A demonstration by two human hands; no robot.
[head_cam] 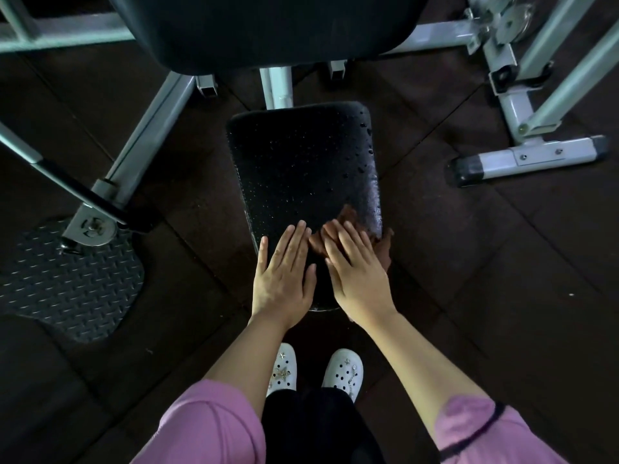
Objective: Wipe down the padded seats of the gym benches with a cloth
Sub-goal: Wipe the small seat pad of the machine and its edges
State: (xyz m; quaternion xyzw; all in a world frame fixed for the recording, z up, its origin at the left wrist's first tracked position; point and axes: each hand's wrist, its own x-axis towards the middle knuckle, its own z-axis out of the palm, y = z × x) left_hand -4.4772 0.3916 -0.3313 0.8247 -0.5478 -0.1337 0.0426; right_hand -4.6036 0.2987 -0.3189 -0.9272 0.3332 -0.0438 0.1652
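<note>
Droplets bead the glossy black padded seat (303, 169) of the bench. Left hand (284, 272) lies flat, fingers straight, on its near end; right hand (358, 276) presses flat on a crumpled brown cloth (348, 216) at the near right corner.

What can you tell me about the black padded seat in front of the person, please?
The padded seat is a black, roughly rectangular cushion with rounded corners, glossy like vinyl, mounted on a pale metal post at its far end. Water droplets bead over most of its surface, thickest along the right side. At its near end the left hand lies flat on it, and the right hand presses flat on a brownish cloth there.
</note>
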